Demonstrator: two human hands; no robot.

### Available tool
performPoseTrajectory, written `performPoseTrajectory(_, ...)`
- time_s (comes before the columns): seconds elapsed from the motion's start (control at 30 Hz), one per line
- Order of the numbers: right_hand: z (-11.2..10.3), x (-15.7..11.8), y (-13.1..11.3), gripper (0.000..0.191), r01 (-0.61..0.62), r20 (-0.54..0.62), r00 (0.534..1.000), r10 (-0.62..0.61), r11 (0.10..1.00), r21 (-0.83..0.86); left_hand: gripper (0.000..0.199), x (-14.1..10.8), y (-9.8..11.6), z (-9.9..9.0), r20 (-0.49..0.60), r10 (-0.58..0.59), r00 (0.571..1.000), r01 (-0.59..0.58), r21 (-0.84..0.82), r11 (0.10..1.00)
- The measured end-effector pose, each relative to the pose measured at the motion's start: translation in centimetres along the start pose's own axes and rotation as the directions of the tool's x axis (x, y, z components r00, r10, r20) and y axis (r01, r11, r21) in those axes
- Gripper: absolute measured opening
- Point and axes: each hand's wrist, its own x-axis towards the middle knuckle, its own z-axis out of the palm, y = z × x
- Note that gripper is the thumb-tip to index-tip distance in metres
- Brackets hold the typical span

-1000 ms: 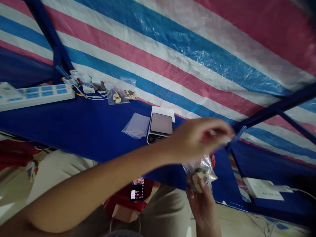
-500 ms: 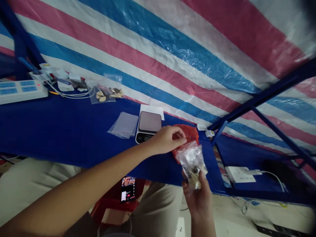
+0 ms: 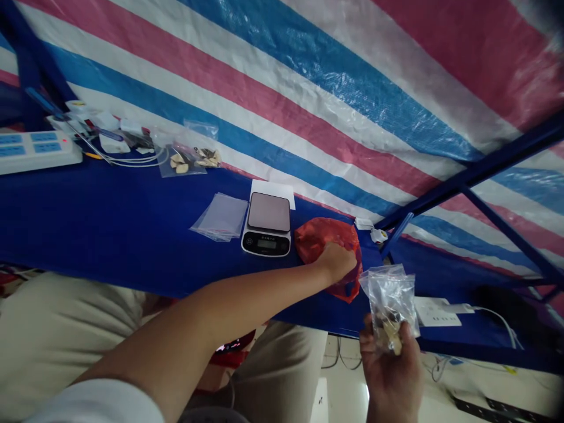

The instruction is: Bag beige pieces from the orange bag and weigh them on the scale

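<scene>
My left hand (image 3: 338, 262) reaches into a red plastic bag (image 3: 311, 235) on the table; its fingers are hidden inside. In my right hand (image 3: 392, 373) is a clear zip bag (image 3: 392, 294), held upright beyond the table's front edge, with pale and dark dried pieces at its bottom. A digital kitchen scale (image 3: 267, 220) stands just left of the red bag, with nothing on its plate. Left of the scale lies a fanned stack of flat clear bags (image 3: 222, 216).
Filled clear bags (image 3: 183, 161) lie at the back left, near cables and a power strip (image 3: 37, 151). A sheet of white paper (image 3: 282, 191) lies under the scale. Blue frame bars (image 3: 476, 176) rise on the right, near another white power strip (image 3: 436, 311).
My left hand has moved right and down into the red bag, uncovering the scale's display. My right hand has carried the zip bag to the right, away from the red bag.
</scene>
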Motion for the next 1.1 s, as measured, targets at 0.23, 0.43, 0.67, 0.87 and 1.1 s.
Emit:
performPoseTrajectory(0.23, 0.9, 0.4, 0.2, 0.032, 0.092, -0.093, 0.99, -0.106, 0.984, -0.151, 0.014, -1.4, -2.1, -3.6, -0.077, -0.079, 0.994, 0.075, -0.044, 0.996)
performPoseTrajectory(0.43, 2.8, 0.3, 1.1, 0.043, 0.449, 0.084, 0.872, -0.483, 0.719, -0.53, 0.018, -3.1, -5.1, -7.7, -0.262, -0.04, 0.964, -0.049, -0.322, 0.945)
performPoseTrajectory(0.67, 4.4, 0.5, 0.2, 0.048, 0.658, 0.488, 0.703, -0.518, 0.213, -0.722, 0.023, -5.0, -5.8, -9.7, -0.116, -0.201, 0.973, 0.052, -0.733, 0.678)
performPoseTrajectory(0.87, 6.0, 1.7, -0.5, 0.055, 0.699, 0.64, 0.623, -0.449, -0.047, -0.713, 0.019, -5.3, -5.7, -9.6, -0.005, -0.208, 0.978, 0.074, -0.925, 0.372)
performPoseTrajectory(1.1, 13.4, 5.2, -3.9, 0.033, 0.727, 0.737, 0.671, 0.087, -0.271, -0.631, 0.023, -4.6, -6.1, -9.3, -0.074, -0.26, 0.963, 0.049, -0.897, 0.439)
